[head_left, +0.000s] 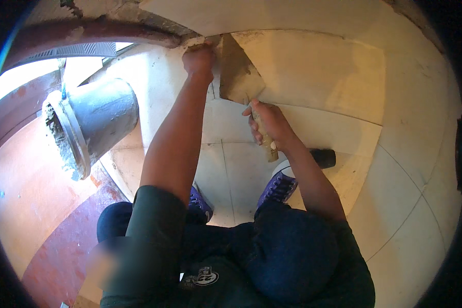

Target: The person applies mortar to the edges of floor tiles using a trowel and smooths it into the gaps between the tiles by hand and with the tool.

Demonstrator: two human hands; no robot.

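Right hand [270, 124] clamped on trowel [239, 77] | long axis: near-right to far-left | left hand [198, 61] just left of it, far side; grip: cannot tell

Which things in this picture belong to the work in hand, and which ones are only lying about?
Belong to the work:
trowel, held in the right hand
caked grey bucket, probably, though untouched now

Seem only lying about:
dark rounded object beside the right shoe, partly hidden, kind unclear
grey ribbed piece above the bucket in the picture
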